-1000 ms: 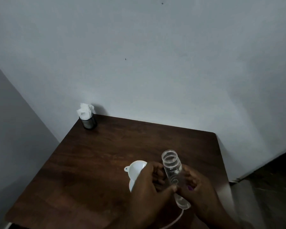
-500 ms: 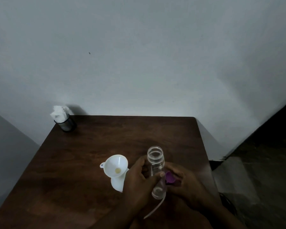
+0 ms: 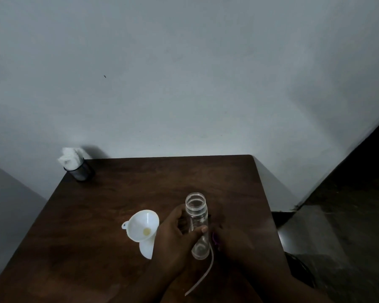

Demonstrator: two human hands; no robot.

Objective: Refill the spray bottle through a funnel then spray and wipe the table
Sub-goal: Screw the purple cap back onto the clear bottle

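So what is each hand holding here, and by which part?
The left hand grips the clear bottle around its middle, mouth open. The right hand holds the purple spray head beside it, dip tube trailing; exact grip is hidden.

one bottle (image 3: 197,224), one funnel (image 3: 143,226), one tissue cup (image 3: 80,170), two hands (image 3: 173,237)

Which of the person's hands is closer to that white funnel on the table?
The left. The left hand grips the clear bottle right beside the funnel; the right hand sits on the bottle's far side.
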